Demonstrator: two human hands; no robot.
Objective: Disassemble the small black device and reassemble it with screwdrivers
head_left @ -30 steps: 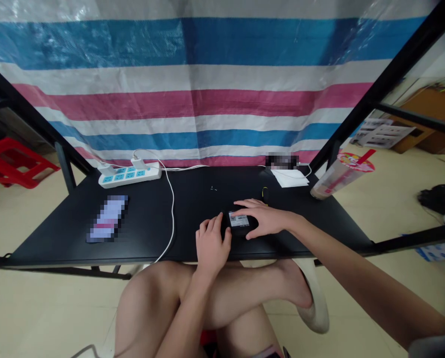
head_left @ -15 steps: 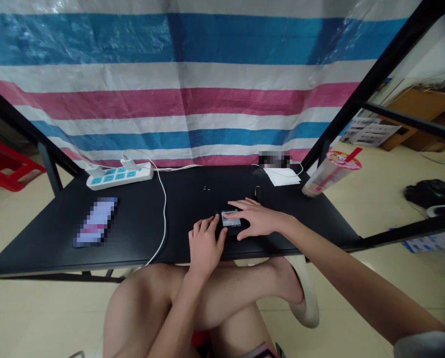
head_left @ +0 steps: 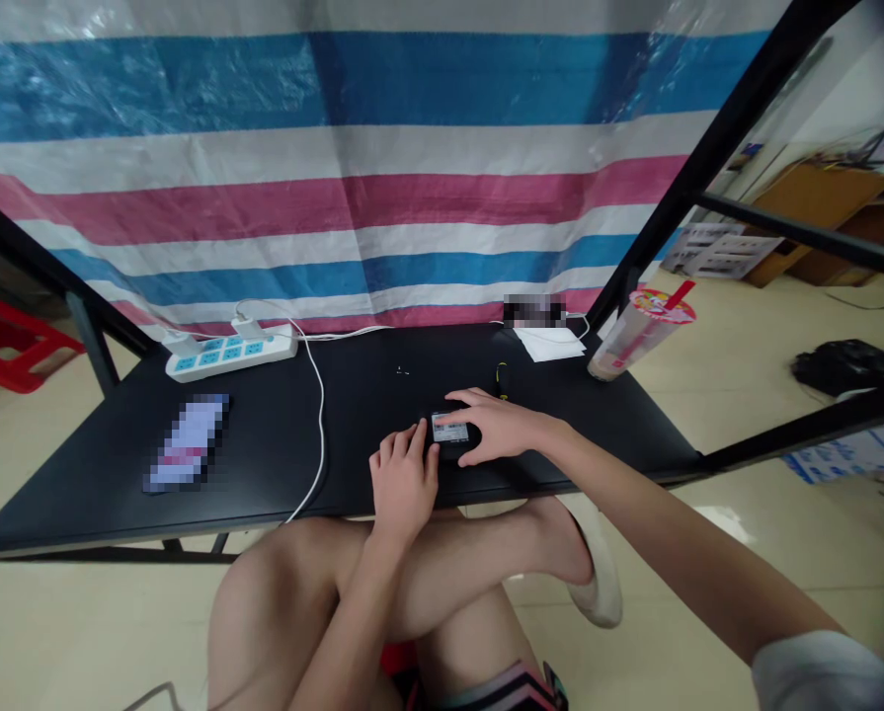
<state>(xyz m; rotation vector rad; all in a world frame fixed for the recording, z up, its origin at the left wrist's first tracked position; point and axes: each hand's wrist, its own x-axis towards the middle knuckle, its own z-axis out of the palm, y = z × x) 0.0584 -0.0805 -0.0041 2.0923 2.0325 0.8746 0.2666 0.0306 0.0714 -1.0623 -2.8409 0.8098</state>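
Black gadget [head_left: 448,429] sits under arched right hand [head_left: 499,427], left hand [head_left: 403,486] against it.

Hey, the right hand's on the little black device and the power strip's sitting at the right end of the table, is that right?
Not quite: the head view shows the power strip at the back left of the table, not the right end. The right hand is on the little black device, as you said.
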